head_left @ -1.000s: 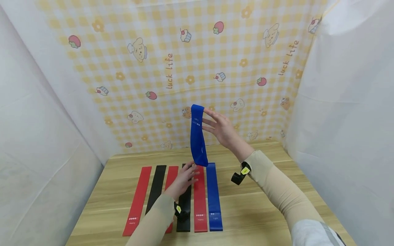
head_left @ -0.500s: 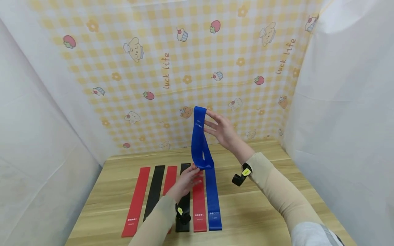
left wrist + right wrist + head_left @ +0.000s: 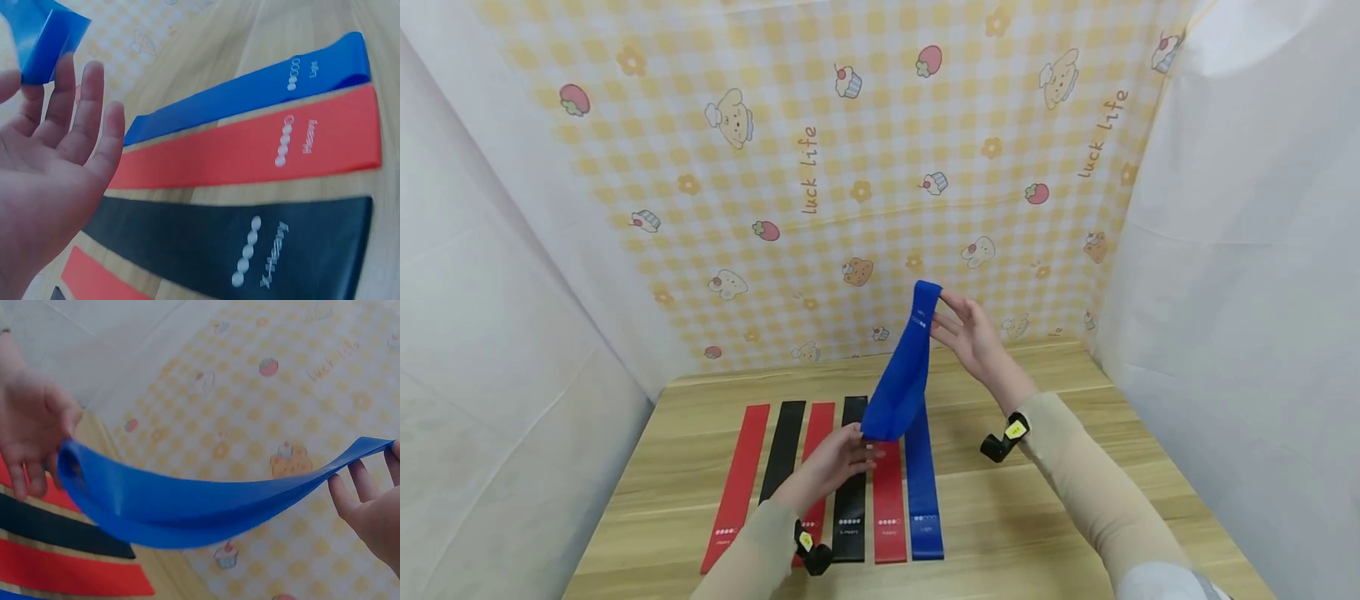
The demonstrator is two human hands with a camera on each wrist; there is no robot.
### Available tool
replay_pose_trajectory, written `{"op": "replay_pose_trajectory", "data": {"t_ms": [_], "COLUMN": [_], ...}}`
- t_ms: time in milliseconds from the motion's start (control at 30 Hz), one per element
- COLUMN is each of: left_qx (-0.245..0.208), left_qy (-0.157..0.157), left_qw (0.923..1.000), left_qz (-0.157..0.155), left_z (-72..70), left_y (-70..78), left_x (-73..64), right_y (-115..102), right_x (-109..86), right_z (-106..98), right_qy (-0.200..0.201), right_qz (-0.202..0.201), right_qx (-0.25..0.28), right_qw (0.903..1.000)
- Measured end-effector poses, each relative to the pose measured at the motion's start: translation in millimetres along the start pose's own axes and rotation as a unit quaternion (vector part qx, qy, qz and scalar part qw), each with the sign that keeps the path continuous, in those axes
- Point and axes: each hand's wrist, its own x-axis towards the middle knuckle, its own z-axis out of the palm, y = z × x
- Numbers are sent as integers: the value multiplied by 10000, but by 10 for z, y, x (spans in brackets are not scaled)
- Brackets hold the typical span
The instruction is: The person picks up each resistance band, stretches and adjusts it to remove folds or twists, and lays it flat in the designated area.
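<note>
A blue loop resistance band hangs slantwise in the air between both hands. My right hand pinches its upper end at the fingertips, near a small printed label. At its lower end, my left hand pinches a corner between thumb and fingertips; the other fingers are spread apart. From the right wrist view, the raised band sags in a shallow curve, its two layers partly separated. Below the hands, a red band marked Heavy and a blue band marked Light lie side by side on the table.
Further left on the wooden table lie a black X-Heavy band, a red band, another black band and a red band. A checked cloth hangs behind; white curtains flank the sides.
My right hand has moved right and lower, and my left hand left and nearer. The held blue band went from hanging nearly upright to slanting between them. The bands on the table have stayed put.
</note>
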Motion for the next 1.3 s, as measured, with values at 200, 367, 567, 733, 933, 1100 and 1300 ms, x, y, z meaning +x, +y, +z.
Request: {"op": "replay_pose_trajectory", "data": {"t_ms": [200,367,567,733,933,1100,1300], "left_qx": [393,1032,1456,1648,2467,2803,3047], "left_qy": [-294,-333,-452,-164,86,202,341], "left_qw": [9987,9940,9882,9858,9679,9577,9490], "left_qz": [-115,-154,-122,-263,-473,-611,-732], "left_z": [-107,-219,-361,-442,-469,-464,-488], "left_y": [-5,-32,-67,-100,-127,-186,-280], "left_x": [-138,-234,-351,-404,-445,-486,-492], "right_y": [150,293,472,652,804,837,857], "right_x": [-162,-353,-640,-877,-1103,-1222,-1294], "right_z": [-354,-628,-961,-1224,-1491,-1595,-1634], "right_qy": [310,460,624,748,408,-118,-1055], "right_qz": [164,321,504,729,791,766,593], "right_qx": [177,263,-174,-1137,-3075,-4440,-5667], "right_qw": [9992,9981,9966,9880,9474,8927,8150]}}
